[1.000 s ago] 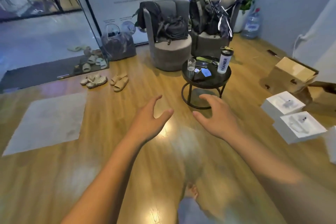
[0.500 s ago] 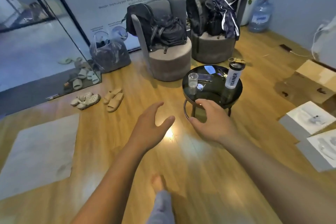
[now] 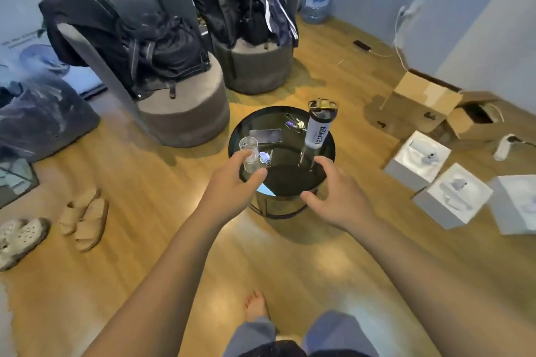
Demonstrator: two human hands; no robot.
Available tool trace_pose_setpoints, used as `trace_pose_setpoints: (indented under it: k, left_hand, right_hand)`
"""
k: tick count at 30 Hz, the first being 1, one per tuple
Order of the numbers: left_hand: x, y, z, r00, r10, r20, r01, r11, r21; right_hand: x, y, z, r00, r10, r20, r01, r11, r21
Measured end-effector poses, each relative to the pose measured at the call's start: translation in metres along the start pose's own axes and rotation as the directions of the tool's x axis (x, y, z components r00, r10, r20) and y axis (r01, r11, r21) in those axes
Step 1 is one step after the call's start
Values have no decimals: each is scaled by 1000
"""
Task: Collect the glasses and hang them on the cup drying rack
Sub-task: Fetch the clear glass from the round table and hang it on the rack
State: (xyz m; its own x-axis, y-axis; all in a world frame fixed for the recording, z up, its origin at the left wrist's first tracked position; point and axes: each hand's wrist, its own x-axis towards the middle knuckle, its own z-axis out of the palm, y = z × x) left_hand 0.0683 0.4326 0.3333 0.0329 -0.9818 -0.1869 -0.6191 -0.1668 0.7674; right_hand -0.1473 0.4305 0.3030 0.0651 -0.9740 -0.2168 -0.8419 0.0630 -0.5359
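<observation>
A clear drinking glass (image 3: 249,148) stands upright on the left side of a small round black table (image 3: 293,180). My left hand (image 3: 229,191) reaches over the table's near-left edge, with forefinger and thumb spread on either side of the glass's lower part; whether they touch it I cannot tell. My right hand (image 3: 333,197) hovers over the table's near-right edge, fingers spread, holding nothing. No cup drying rack is in view.
On the table also stand a tall shaker bottle (image 3: 319,127), a phone (image 3: 265,135) and keys (image 3: 295,124). Two grey chairs with backpacks (image 3: 162,52) stand behind it. White boxes (image 3: 417,159) and cardboard boxes lie right, sandals (image 3: 85,219) left.
I have walked up to the table. My left hand moved forward to the glass, and my right hand came over the table's near edge.
</observation>
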Motion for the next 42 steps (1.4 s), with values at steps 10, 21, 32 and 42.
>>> trace_pose_setpoints:
  k: [10,21,32,42]
  left_hand:
    - [159,-23,16,991,-62,116,51,994,95]
    - [328,-131,37,929,-341,145,323,937,135]
    - [439,-240,128,874,-414,256,371,907,200]
    - [448,-260,116,877,-346,335,264,927,266]
  right_hand:
    - [152,4,21,993,90,79,-92,995,29]
    - [331,-6,123,940,53,336,-50,999,-19]
    - [442,11,277,880,122,458,-61,987,-147]
    - [445,13,306,890,87,448,12,977,-215]
